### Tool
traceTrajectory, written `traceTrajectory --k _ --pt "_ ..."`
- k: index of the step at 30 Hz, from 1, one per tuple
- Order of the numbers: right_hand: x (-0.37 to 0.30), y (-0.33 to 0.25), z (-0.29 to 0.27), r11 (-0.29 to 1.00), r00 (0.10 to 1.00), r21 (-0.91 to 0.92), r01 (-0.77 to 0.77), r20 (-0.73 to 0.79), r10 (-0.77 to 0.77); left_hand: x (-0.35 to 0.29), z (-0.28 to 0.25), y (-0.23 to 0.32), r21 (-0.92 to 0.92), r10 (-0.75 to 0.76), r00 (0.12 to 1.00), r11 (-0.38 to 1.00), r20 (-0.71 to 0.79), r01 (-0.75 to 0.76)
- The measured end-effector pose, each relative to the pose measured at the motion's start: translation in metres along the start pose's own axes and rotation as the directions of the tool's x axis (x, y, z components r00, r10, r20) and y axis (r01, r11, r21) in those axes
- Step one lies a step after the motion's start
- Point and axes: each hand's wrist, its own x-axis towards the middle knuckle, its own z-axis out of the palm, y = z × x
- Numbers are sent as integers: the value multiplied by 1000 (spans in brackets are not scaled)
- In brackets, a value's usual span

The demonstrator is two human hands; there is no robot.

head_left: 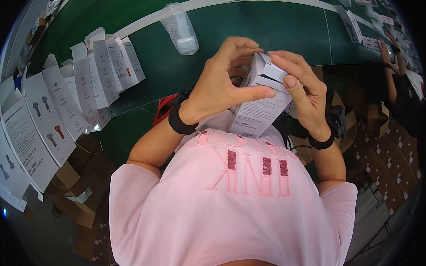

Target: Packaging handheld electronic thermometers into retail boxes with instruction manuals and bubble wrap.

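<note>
Close in front of my chest stands a white printed carton, its top end toward the green work surface. My left hand wraps round its left side, thumb stretched across the printed face and fingers behind. With my right hand I grip the upper right edge, fingers on the top flap and thumb bent against the front. The flap looks partly folded in. What the carton contains is hidden. Beyond my hands lies a bubble-wrapped white item.
A row of upright white cartons with raised flaps lines the left side. Brown cardboard boxes sit below them. At the far right another person's hand is near more white cartons. Stacked brown boxes stand at the right.
</note>
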Motion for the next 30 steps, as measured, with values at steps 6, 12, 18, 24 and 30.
traceTrajectory --k 6,12,18,24,30 --pt "13 -15 -12 989 993 -150 7 113 10 3 0 4 3 -73 994 997 82 73" --pt "6 -9 -11 892 927 -380 246 361 -101 10 -6 -17 -61 -92 987 993 129 101" --pt "-9 17 -43 985 990 -111 -134 20 137 23 2 -7 -144 -93 966 981 243 131" --pt "11 62 -118 929 878 70 -365 -306 368 56 51 -15 371 87 996 924 25 -90" --pt "11 259 -264 774 595 -516 -368 -770 -230 26 37 -69 540 -181 982 822 -59 184"
